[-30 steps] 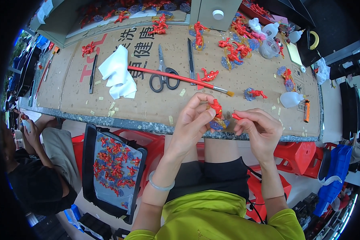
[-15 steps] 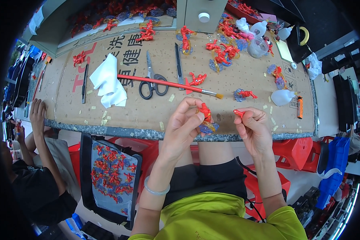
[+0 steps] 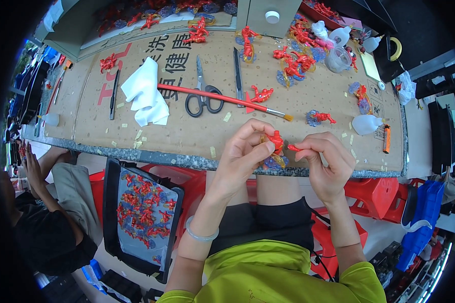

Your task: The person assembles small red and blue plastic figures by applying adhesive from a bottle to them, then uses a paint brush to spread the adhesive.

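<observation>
My left hand (image 3: 246,156) is closed around a red figurine (image 3: 275,141) with a clear blue and yellow base, held above the table's front edge. In my right hand (image 3: 328,159) a small red figurine part (image 3: 294,147) is pinched between thumb and fingers. That part is close beside the figurine; whether they touch I cannot tell. Beyond my hands lie a red figurine on a blue base (image 3: 320,117) and another red piece (image 3: 262,94). A red-handled paintbrush (image 3: 222,98) lies across black-handled scissors (image 3: 203,96).
Cardboard (image 3: 187,131) covers the table. On it are a white cloth (image 3: 144,96), a cutter knife (image 3: 238,70), a white squeeze bottle (image 3: 367,124) and an orange lighter (image 3: 387,139). A black tray (image 3: 174,222) of figurines stands at my left, near a co-worker's arm (image 3: 45,184).
My right hand has brought the small red part leftward, close to the figurine in my left hand. The whole view has shifted slightly. The co-worker's hand has left the table edge.
</observation>
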### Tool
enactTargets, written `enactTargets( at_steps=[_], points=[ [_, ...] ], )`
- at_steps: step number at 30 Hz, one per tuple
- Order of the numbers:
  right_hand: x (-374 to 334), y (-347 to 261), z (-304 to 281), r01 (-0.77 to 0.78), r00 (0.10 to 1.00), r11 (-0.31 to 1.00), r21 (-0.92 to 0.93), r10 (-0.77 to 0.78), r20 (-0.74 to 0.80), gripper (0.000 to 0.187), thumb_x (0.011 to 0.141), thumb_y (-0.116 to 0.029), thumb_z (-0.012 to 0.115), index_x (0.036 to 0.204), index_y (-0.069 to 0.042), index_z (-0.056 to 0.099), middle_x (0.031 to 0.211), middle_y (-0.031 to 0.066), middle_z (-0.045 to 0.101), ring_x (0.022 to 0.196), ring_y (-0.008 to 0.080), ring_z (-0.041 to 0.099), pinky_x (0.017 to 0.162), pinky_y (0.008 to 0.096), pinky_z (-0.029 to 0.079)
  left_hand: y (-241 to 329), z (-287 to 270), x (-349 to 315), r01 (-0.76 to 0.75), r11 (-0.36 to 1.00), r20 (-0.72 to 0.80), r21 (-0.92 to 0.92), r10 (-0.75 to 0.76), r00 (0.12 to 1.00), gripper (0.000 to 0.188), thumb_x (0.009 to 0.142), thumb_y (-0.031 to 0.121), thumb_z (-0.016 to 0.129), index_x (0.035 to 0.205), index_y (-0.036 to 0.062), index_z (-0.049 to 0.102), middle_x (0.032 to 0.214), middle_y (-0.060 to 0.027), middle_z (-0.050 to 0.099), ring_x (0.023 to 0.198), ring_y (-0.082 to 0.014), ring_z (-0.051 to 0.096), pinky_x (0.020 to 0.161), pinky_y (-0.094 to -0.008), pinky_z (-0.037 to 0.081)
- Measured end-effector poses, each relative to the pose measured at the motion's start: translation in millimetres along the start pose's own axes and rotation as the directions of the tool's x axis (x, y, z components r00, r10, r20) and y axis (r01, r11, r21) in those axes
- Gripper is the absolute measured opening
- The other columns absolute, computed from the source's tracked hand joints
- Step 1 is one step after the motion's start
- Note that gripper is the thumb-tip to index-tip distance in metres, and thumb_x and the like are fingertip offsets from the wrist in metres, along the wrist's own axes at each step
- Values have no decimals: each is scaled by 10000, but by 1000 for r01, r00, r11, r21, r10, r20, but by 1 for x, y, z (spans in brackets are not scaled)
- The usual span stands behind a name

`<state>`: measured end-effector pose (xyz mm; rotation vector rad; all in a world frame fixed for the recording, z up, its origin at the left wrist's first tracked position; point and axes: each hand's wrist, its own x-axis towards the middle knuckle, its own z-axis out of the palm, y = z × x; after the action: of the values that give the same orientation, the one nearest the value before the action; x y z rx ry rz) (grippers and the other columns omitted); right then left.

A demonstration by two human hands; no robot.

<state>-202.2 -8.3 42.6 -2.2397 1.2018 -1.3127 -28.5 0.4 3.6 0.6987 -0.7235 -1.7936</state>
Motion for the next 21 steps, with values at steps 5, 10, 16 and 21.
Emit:
enactTargets(
  at_steps=[5,10,16,21],
  points=[
    [6,-3,2,76,997,994,-75,-76,5,163,651,-47,749,757,-23,628,690,74,607,614,227,593,560,305,465,1,3,0,-37,999,6,22,37,999,181,883,-31,496,1057,21,489,903,-35,562,827,-70,537,745,-225,438],
    [6,-3,1,76,997,991,-108,-74,22,164,643,-45,749,740,-21,619,684,72,607,609,223,595,556,310,466,-5,0,-1,-73,994,8,87,72,997,169,884,12,545,1050,31,520,902,-13,565,796,-27,510,698,-182,417],
    [8,-6,-3,64,996,991,-121,-55,75,150,643,-16,742,725,-17,617,684,77,610,606,225,597,540,307,467,-4,8,-6,-115,975,-27,189,122,992,181,864,-15,548,1040,21,527,860,7,531,752,-14,486,652,-171,404],
    [4,-1,-1,37,998,995,-87,-31,61,149,630,11,733,716,-12,614,680,82,608,597,226,598,517,298,465,-3,12,-7,-91,967,-37,237,103,994,170,857,-19,557,1021,17,535,840,16,536,741,-13,494,647,-174,410]
  ],
)
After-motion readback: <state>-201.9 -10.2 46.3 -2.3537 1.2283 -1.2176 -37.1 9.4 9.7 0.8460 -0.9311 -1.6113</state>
